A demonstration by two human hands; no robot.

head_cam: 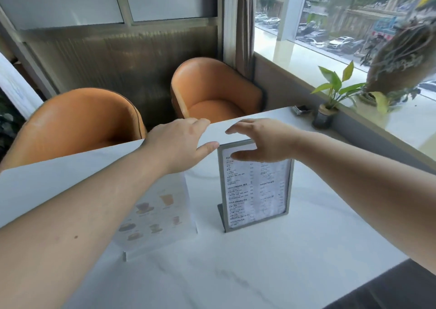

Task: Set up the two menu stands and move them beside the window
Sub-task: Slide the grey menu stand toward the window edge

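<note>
Both hands' fingers [236, 129] spread, empty.

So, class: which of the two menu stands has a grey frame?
The text menu stand under the right hand; the clear picture stand has none.

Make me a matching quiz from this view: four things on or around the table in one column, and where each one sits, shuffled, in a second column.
1. grey-framed menu stand
2. clear picture menu stand
3. small potted plant
4. orange chairs

A. across the table's far edge
B. by the window, at the table's far right corner
C. under the left hand
D. under the right hand

Pairs: 1-D, 2-C, 3-B, 4-A
</note>
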